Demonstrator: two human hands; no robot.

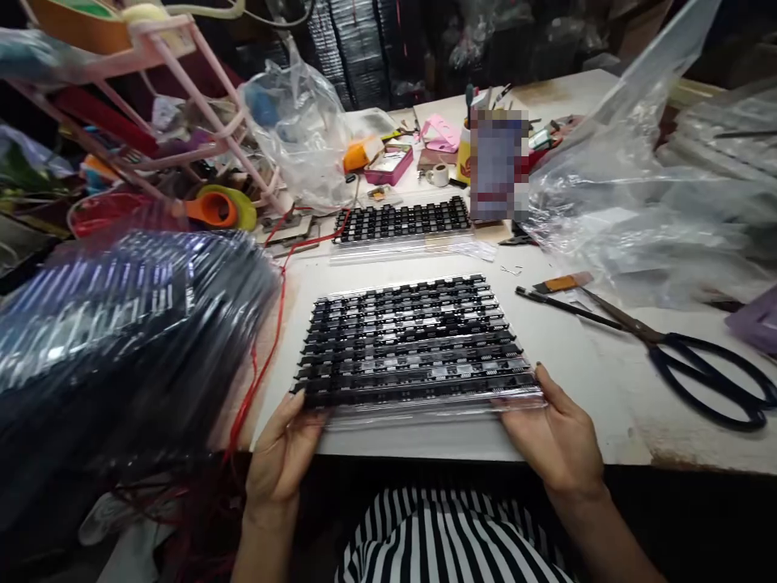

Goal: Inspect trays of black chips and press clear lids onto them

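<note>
White table point(534, 320) is carrying both trays; to the left, a big plastic-wrapped stack point(139, 324) is sitting, partly blurred. Front tray point(413, 340) is sitting at the table's near edge, black parts showing in all visible rows, so it is looking fully loaded; cannot tell if its near side is being lifted. Rear tray point(404, 220) is lying just beyond, also showing black rows, untouched. Scissors point(673, 364) are lying right, unheld. Left hand point(282, 453) and right hand point(555, 437) are holding the front tray's near corners, fingers closed around the edges. Anything remaining: cannot tell.
</note>
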